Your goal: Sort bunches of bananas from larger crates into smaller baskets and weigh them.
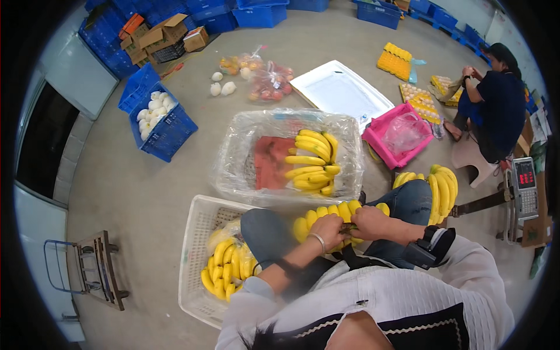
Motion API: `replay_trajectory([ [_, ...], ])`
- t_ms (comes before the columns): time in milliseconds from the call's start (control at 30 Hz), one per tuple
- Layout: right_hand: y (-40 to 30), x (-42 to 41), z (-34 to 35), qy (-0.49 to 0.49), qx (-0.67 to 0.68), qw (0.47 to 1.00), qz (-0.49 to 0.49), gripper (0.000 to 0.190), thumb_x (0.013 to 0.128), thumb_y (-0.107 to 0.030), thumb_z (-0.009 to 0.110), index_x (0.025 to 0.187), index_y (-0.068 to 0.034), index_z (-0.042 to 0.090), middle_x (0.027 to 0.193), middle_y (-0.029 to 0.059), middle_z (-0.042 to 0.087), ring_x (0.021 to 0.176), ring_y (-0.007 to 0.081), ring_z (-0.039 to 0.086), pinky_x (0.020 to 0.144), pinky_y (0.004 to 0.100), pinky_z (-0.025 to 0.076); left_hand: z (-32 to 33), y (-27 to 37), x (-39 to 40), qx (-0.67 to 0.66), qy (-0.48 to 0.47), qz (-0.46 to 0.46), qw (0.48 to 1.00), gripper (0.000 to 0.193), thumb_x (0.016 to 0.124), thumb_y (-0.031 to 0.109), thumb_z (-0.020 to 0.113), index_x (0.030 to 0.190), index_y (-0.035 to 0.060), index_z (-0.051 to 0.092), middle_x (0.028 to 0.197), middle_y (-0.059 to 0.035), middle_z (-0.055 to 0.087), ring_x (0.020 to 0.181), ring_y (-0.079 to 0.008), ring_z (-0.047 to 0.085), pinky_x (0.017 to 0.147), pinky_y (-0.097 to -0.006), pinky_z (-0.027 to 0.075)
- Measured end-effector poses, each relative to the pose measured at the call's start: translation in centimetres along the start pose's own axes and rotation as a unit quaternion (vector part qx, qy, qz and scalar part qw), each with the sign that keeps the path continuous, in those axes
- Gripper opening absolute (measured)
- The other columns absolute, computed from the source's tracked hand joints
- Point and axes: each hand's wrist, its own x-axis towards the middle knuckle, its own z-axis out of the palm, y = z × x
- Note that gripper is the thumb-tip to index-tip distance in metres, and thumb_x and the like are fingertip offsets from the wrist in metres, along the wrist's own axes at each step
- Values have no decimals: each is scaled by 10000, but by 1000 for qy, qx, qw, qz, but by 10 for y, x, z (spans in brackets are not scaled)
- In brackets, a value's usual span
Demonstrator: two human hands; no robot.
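My left hand (328, 232) and my right hand (368, 222) both grip the stem end of a large bunch of yellow bananas (322, 213) over my lap. Its fruit points away from me, between my knees. Beyond it stands a plastic-lined crate (223, 148) with several banana bunches (313, 159) and a red sheet (273, 162) inside. A white plastic crate (189, 262) by my left leg holds more bananas (229, 267), partly in clear film. More bananas (442, 188) lie beside my right knee, near the scale.
A digital scale (525, 188) stands at right. A co-worker (498, 100) sits on a stool (470, 159) near egg trays (420, 103). Ahead are a pink crate (372, 140), a white foam lid (341, 89) and bagged fruit (271, 83). At left are a blue crate (170, 135) and a trolley (103, 271).
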Motion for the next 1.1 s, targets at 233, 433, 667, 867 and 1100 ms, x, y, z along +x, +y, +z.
replay_trajectory([
  [233, 3, 9, -3, -81, 27, 996, 7, 451, 745, -454, 542, 753, -13, 637, 710, 181, 617, 692, 337, 609, 654, 416, 487, 7, -3, 2, 8, -4, 4, 1000, 270, 720, 344, 603, 831, 105, 662, 819, -154, 607, 783, -339, 569, 694, -427, 442],
  [433, -1, 8, 1, -98, 34, 994, 33, 455, 756, -454, 514, 767, -18, 643, 712, 181, 621, 689, 336, 613, 652, 416, 490, 6, 2, -3, 5, 4, 6, 1000, 210, 684, 266, 635, 758, 70, 618, 771, -147, 585, 753, -337, 568, 675, -424, 447],
  [667, -16, 11, -17, -90, 5, 994, 64, 480, 759, -453, 500, 744, 7, 638, 720, 198, 620, 697, 357, 610, 653, 434, 486, 0, 4, -7, -15, 89, -1, 996, 209, 684, 252, 628, 730, 49, 614, 777, -172, 581, 753, -352, 562, 671, -435, 441],
  [867, -24, 21, -24, -144, -35, 988, 32, 456, 787, -454, 506, 814, -21, 644, 808, 206, 621, 778, 353, 610, 681, 424, 478, -11, 3, -15, -15, 76, -40, 996, 173, 697, 186, 598, 783, 40, 632, 853, -158, 608, 829, -336, 583, 741, -417, 454],
  [1100, -17, 24, -17, -77, 30, 996, 45, 343, 757, -319, 570, 750, 23, 593, 727, 226, 581, 719, 379, 575, 636, 425, 448, -10, 1, -23, -63, 85, -57, 993, 204, 708, 196, 594, 826, 41, 655, 881, -162, 618, 842, -319, 595, 751, -391, 462],
])
